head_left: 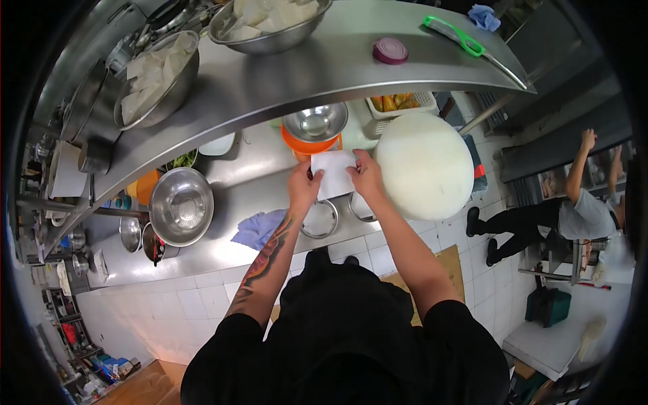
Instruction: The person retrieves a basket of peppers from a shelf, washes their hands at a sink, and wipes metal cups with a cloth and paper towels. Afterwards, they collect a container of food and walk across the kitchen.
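Observation:
A white sheet, perhaps paper, is held up between both hands over the steel counter. My left hand pinches its left edge, and my right hand grips its right edge. Behind the sheet, a steel bowl sits over an orange bowl. Just below my left hand lies a round metal-rimmed container. Another round rim shows partly under my right wrist. The large round white board is right of my right hand.
A raised steel shelf holds bowls of white pieces, a cut red onion and a green-handled tool. At left are a steel bowl and a blue cloth. Another person stands at far right.

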A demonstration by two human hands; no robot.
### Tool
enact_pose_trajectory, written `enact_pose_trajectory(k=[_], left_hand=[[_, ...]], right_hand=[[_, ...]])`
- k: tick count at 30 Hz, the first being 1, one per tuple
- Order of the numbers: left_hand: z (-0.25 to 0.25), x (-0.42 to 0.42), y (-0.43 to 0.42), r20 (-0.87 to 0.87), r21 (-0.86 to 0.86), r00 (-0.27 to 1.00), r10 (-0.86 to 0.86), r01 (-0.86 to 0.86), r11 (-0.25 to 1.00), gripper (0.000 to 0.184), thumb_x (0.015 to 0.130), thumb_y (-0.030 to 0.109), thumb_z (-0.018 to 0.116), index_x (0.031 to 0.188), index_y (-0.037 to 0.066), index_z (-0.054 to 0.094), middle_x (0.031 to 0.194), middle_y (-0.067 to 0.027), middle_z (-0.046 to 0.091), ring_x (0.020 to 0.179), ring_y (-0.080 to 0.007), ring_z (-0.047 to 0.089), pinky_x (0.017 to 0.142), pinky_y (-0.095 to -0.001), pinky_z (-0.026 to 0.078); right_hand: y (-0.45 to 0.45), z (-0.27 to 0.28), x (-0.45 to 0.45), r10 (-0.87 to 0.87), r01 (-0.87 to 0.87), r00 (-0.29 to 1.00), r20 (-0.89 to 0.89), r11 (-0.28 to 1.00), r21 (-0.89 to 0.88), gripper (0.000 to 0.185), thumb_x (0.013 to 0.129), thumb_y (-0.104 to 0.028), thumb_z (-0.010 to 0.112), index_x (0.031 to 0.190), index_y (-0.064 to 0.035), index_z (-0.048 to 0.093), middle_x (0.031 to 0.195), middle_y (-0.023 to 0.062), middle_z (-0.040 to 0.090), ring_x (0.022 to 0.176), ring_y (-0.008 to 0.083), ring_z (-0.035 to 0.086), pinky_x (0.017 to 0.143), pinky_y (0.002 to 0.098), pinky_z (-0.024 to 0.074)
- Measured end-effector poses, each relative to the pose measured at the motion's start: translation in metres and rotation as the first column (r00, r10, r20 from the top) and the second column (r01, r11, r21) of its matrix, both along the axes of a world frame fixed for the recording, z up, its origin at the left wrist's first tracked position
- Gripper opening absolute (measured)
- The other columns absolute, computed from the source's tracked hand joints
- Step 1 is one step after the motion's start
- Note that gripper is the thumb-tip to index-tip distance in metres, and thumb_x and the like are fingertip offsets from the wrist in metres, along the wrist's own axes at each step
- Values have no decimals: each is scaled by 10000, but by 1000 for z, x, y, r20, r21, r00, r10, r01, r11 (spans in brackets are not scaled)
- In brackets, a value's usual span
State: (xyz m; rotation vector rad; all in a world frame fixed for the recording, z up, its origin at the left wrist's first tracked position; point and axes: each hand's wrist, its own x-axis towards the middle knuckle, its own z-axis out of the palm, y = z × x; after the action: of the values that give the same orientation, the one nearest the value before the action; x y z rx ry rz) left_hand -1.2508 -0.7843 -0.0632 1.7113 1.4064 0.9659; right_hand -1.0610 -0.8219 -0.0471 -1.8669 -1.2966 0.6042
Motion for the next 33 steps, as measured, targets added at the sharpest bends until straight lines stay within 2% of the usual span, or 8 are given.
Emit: enact_pose_trajectory(k=[4,10,13,15,17,19,24,33], left_hand=[[-2,-2,-2,198,-111,980,18,5,994,294,812,66,737,1078,-30,659,851,-106,633,692,-160,608,644,-302,502],[-24,-2,0,174,-36,985,12,-6,999,275,801,66,752,1042,-25,657,804,-76,636,657,-157,595,625,-292,492],[-14,-4,-1,140,-75,990,5,6,997,260,799,72,757,1017,-27,653,767,-60,635,645,-157,590,618,-298,491],[-11,-1,-3,122,-127,992,12,4,992,255,801,76,759,1007,-28,651,750,-54,634,643,-157,589,615,-305,491],[-15,-1,-5,209,-160,977,39,-5,987,275,820,94,754,1043,-28,649,770,-69,648,676,-158,611,643,-309,506],[-30,0,-2,266,-141,962,56,-19,990,289,837,109,745,1073,-25,647,784,-73,658,697,-154,622,658,-304,513],[-6,-17,-17,241,-156,965,107,-70,985,372,927,183,675,1251,11,613,922,-83,682,848,-138,649,762,-277,531],[11,-108,-174,389,-178,804,449,-413,893,332,966,125,631,1271,-1,598,986,-80,661,876,-117,613,786,-254,515]], right_hand=[[-4,20,2,7,-2,997,-77,998,60,498,782,-76,740,1252,-64,576,917,177,664,796,360,644,755,433,520],[-6,11,0,11,-22,976,218,999,49,445,792,-24,686,1228,-71,606,1018,147,621,900,359,616,788,449,512],[-10,44,-17,37,-162,930,366,935,315,378,786,-20,680,1158,-77,641,1056,126,608,930,344,610,811,446,512],[-7,43,-21,371,-472,842,393,859,199,320,778,-34,688,1093,-77,658,1049,114,609,936,337,607,827,435,509],[2,35,-20,463,-549,789,404,826,126,302,774,-42,691,1072,-90,670,1061,99,611,967,320,619,831,429,522],[14,18,-21,600,-575,678,426,793,-201,348,751,-58,711,1092,-123,681,1092,95,616,1021,305,628,857,423,536],[23,3,-24,680,-573,575,454,731,-370,365,738,-85,711,1097,-152,696,1151,109,617,1070,302,627,879,420,544],[52,-26,-23,740,-631,490,461,666,-398,208,796,-142,679,999,-138,726,1035,148,681,996,344,657,862,443,536]])
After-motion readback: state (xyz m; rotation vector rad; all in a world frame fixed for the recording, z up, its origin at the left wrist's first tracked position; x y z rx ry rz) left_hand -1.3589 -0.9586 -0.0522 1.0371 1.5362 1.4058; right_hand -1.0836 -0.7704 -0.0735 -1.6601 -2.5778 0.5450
